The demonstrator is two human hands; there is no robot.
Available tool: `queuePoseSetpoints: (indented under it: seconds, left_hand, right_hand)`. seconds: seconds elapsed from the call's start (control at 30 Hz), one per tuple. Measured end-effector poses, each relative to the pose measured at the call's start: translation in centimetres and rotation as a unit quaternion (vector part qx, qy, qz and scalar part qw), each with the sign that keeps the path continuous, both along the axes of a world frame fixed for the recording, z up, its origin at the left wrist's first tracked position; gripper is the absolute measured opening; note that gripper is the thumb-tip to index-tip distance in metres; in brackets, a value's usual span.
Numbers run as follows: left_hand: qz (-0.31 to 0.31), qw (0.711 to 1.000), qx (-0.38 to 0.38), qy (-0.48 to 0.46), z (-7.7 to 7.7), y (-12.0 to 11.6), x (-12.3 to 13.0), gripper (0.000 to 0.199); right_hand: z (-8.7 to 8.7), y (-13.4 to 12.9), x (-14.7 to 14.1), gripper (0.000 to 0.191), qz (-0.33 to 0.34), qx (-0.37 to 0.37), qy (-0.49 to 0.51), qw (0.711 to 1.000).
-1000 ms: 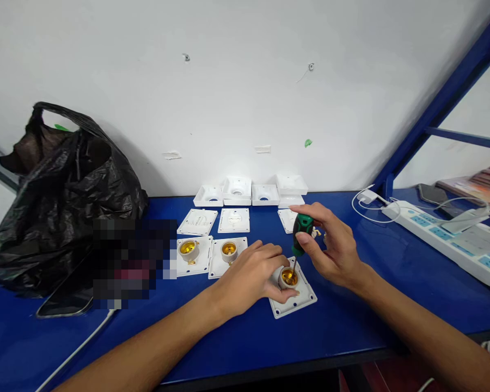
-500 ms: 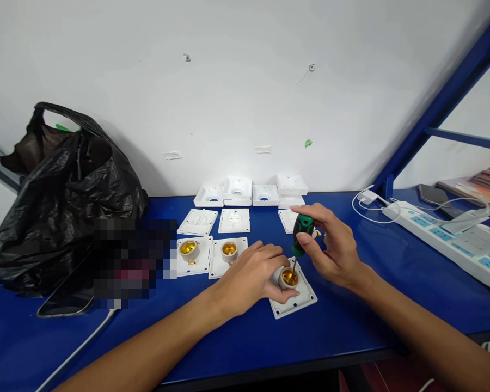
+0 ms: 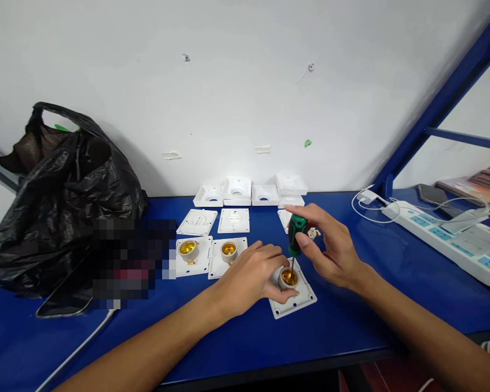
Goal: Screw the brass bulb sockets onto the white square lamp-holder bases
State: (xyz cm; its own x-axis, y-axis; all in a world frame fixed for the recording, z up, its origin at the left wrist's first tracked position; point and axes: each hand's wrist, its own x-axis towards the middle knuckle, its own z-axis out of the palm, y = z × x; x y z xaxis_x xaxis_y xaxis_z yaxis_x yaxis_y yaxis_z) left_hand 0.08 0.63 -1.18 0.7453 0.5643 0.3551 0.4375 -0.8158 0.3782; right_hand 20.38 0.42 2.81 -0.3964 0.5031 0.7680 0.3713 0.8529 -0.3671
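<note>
My right hand (image 3: 329,239) grips a green and black screwdriver (image 3: 297,231) between thumb and fingers, the index finger over its top end. The shaft points down into a lamp socket (image 3: 288,277) with a brass-coloured inside. That socket sits on a square white base plate (image 3: 296,305) on the blue table. My left hand (image 3: 257,277) is closed round the socket, thumb at the front, other fingers behind. To its left lie two more white plates (image 3: 207,256), each with a brass-lined socket (image 3: 229,251) on it.
White square covers (image 3: 265,195) stand along the wall, partly stacked. Flat white plates (image 3: 234,220) lie before them. At left are a black plastic bag (image 3: 73,201) and a phone (image 3: 65,299). On the right are a long power strip (image 3: 445,234) and white cables.
The screwdriver handle has tipped slightly to the left and stands more upright, my right fingers moving with it. My left hand and the socket have stayed in place.
</note>
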Motion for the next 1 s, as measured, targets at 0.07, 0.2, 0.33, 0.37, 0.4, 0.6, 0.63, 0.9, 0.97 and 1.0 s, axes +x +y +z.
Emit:
queuePoseSetpoints:
  seconds: [0.07,0.2,0.33,0.37,0.4,0.6,0.63,0.9,0.97,1.0]
  left_hand:
    - [-0.001,1.000,-0.005,-0.003,0.02,-0.01,0.01,0.036]
    - [-0.002,1.000,-0.006,-0.004,-0.06,0.02,0.03,0.037]
    - [-0.001,1.000,0.006,0.003,-0.14,0.06,0.03,0.035]
    - [-0.001,1.000,0.007,0.003,-0.13,0.06,0.02,0.036]
    - [0.000,1.000,0.007,0.002,-0.12,0.06,0.02,0.036]
    - [0.006,1.000,-0.003,0.003,-0.10,0.00,-0.01,0.034]
    - [0.004,1.000,-0.004,0.002,-0.11,0.00,-0.01,0.033]
    - [0.005,1.000,-0.010,0.008,-0.06,0.03,0.11,0.036]
    - [0.000,1.000,-0.010,0.007,-0.08,0.05,0.11,0.037]
    - [-0.002,1.000,-0.009,0.006,-0.11,0.06,0.09,0.036]
  right_hand:
    - [-0.01,0.06,-0.08,0.047,-0.013,0.003,0.010,1.000]
    - [-0.10,0.12,-0.08,0.044,-0.038,0.017,0.042,0.998]
    - [0.00,-0.03,-0.05,0.035,-0.011,0.000,0.031,0.999]
    - [0.00,-0.05,-0.07,0.036,-0.007,-0.010,0.032,0.999]
    - [-0.02,-0.05,-0.10,0.037,-0.007,-0.019,0.037,0.999]
    - [-0.04,0.11,-0.10,0.034,-0.022,-0.014,0.052,0.998]
    - [0.03,0.08,-0.11,0.034,-0.015,-0.020,0.042,0.999]
    - [0.01,-0.14,-0.19,0.036,-0.035,-0.047,0.015,0.998]
    - [0.06,-0.20,-0.09,0.037,-0.026,-0.051,0.017,0.998]
    - [0.10,-0.25,-0.06,0.038,-0.013,-0.058,0.016,0.998]
